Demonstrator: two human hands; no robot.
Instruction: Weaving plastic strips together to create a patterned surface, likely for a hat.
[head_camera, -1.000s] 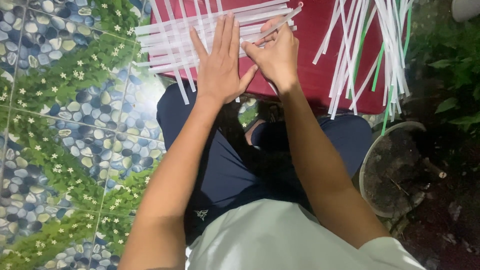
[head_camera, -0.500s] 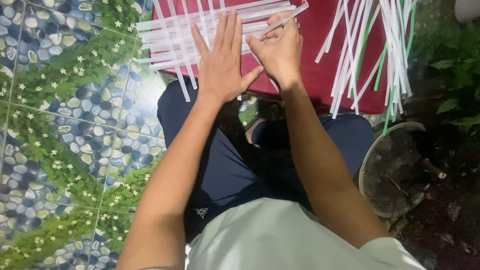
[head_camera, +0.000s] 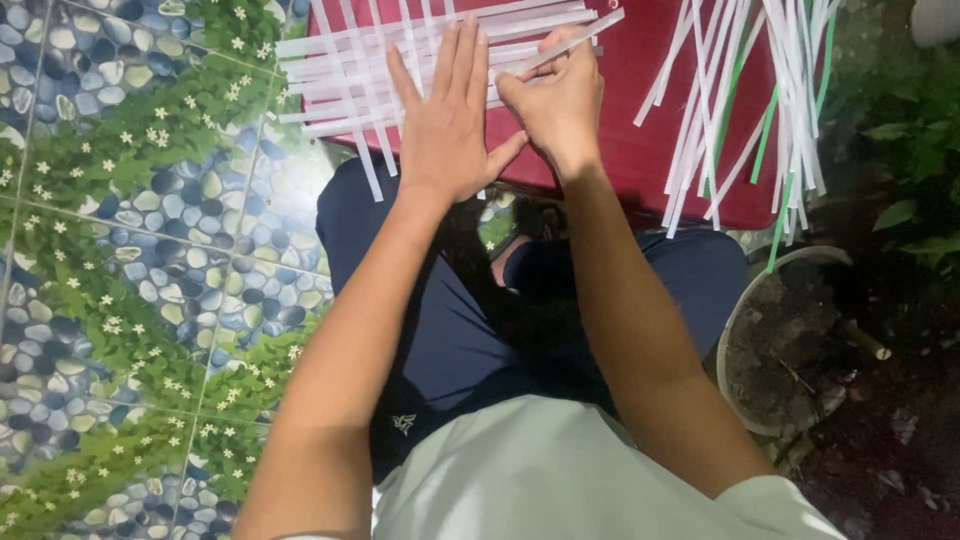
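My left hand (head_camera: 447, 110) lies flat, fingers spread, pressing down on a woven patch of white strips (head_camera: 340, 75) on a red board (head_camera: 640, 140). My right hand (head_camera: 555, 95) sits just right of it, pinching the end of one white strip (head_camera: 575, 38) that runs up and to the right across the weave. The crossing strips under my left palm are hidden. A loose bundle of white and green strips (head_camera: 760, 90) hangs over the board's right side.
The red board rests over my knees, in dark blue trousers (head_camera: 440, 340). Floor tiles with a pebble-and-leaf pattern (head_camera: 130, 250) fill the left. A round pot of soil (head_camera: 790, 340) and green plants (head_camera: 910, 170) stand at the right.
Both hands stay on the weave. The right hand has shifted slightly, with the pinched strip drawn a little further across the mat.
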